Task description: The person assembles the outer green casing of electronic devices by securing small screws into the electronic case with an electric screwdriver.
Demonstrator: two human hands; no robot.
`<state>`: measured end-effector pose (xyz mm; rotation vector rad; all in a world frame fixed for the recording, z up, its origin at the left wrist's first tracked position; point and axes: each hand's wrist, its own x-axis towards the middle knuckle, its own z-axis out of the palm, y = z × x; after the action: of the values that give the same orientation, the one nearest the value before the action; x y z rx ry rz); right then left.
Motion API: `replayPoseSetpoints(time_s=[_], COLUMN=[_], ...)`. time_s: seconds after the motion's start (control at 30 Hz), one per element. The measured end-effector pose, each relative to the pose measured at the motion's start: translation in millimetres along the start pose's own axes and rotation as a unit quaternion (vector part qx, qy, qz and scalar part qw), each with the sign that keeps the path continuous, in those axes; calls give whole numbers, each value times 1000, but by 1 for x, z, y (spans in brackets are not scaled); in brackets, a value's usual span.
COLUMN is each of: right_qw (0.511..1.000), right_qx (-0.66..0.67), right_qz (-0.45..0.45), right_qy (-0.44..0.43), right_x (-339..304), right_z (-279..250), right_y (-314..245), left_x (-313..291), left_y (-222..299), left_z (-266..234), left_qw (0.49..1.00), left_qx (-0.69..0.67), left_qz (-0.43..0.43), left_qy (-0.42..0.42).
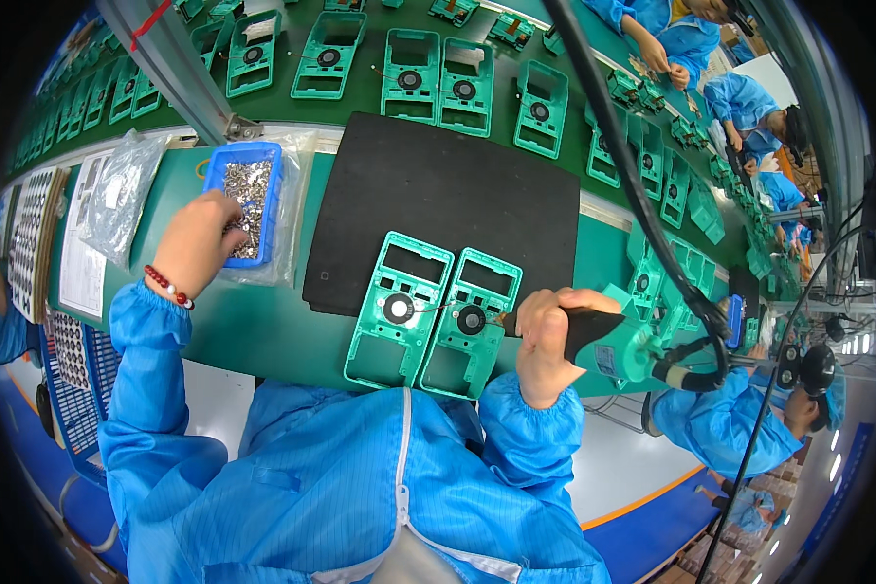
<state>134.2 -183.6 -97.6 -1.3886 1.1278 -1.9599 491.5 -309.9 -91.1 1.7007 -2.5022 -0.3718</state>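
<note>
My left hand [197, 238] is over a blue tray [275, 209] of small metal screws [246, 195], its fingers bent down to them and the thumb apart. My right hand [551, 341] is wrapped round an electric screwdriver [621, 348] with a green and black body, lying nearly level. Its front end points left toward the right one of two green plastic housings [447, 362]; whether the bit touches it is hidden by my fingers. The left housing [365, 343] lies beside it. Each has a round speaker, and thin wires run between them.
A black mat [448, 185] covers the middle of the green bench. Beyond it stand rows of similar housings [540, 109]. A plastic bag [122, 200] and a printed sheet [83, 268] lie left. A thick black cable [618, 156] crosses the right side. Co-workers [740, 453] sit at right.
</note>
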Motion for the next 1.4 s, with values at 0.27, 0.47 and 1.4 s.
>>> replayPoseSetpoints(time_s=[0.27,0.47,1.4], right_qw=[1000,999,949], right_qx=[-20,-17,260], right_qz=[22,31,15], right_qy=[5,-14,-179], right_x=[-8,-7,-11], right_z=[-4,-5,0], right_y=[15,15,-24], left_x=[6,2,-41], left_y=[9,30,182], left_z=[10,6,80], left_qw=[998,994,907], left_qx=[14,-20,-269], left_qz=[28,-19,289], left_qy=[46,108,146])
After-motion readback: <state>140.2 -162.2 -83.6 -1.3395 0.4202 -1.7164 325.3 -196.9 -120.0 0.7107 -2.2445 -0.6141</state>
